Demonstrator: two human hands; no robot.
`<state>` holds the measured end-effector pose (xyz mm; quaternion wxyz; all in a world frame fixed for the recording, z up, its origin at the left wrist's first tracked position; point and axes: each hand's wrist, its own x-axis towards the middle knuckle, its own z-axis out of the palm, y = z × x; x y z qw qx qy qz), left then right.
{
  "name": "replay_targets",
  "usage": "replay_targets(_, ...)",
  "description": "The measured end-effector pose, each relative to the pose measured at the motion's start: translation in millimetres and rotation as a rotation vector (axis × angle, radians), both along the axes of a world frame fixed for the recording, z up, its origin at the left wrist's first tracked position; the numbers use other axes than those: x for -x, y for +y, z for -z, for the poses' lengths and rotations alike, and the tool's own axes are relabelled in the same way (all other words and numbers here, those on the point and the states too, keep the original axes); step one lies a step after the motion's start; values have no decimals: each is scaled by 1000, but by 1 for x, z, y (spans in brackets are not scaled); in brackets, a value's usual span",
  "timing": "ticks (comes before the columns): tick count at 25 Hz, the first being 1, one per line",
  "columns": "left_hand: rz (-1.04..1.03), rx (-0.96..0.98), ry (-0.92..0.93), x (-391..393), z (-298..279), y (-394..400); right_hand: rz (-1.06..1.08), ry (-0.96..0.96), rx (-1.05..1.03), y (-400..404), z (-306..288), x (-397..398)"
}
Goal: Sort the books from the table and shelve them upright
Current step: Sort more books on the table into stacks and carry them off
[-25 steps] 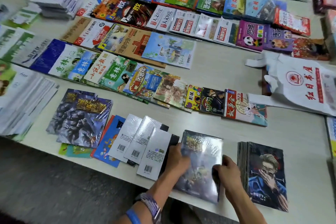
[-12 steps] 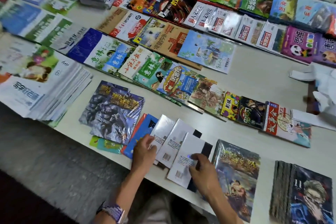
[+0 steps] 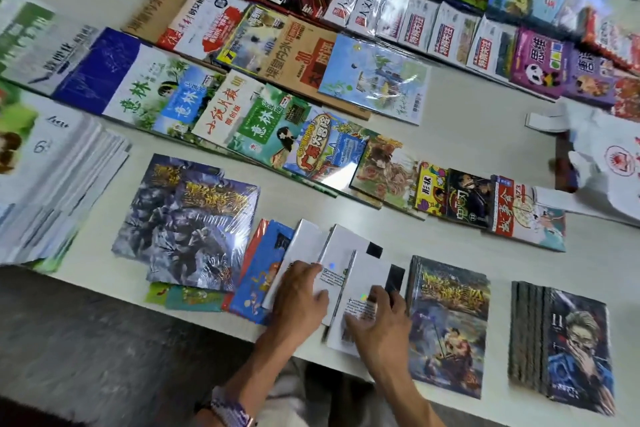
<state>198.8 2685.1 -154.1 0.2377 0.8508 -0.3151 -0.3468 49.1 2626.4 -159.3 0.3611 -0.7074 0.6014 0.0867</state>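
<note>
Both hands down on the fanned white books point(image 3: 341, 274) at the counter point(image 3: 457, 156) near edge. Left hand point(image 3: 299, 291) lies flat on the left ones, fingers fairly straight, pressing, not gripping. Right hand point(image 3: 379, 321) sits on the rightmost white book, fingers bent over its cover; can't tell if it's pinching an edge or just pressing. Books all lie flat, none upright, no shelf in view.

Risks, my read:
- White books overlap and look shrink-wrapped and slick. Squaring them with flat palms could skate one off the near edge, since the lowest corner already overhangs.
- Blue book point(image 3: 258, 274) is tucked under the fan; dragging the stack may pull it along.
- Dark fantasy book point(image 3: 448, 322) lies just beside my right hand; easy to nudge.

Readable text: "意林" on the green magazines point(image 3: 263, 121), "11" on the dark manga stack point(image 3: 571, 347), "故事会" on the red-and-white booklet point(image 3: 519, 215). The white books' back print is too small to read.
</note>
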Motion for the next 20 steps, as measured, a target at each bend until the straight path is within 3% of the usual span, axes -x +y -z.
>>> replay_targets(5,-268,-110,250,5,3,-14,77,-28,-75,18,8,-5)
replay_targets(8,-180,-194,-54,-3,7,-9,41,-81,-66,17,12,-5)
replay_targets(10,-200,-235,-123,-12,10,-2,56,-126,-76,14,12,-5)
replay_targets(14,-355,-180,259,-30,3,2,131,-262,-52,1,12,0)
replay_targets(20,-169,101,669,21,-31,-21,379,-568,-303,-22,-10,2)
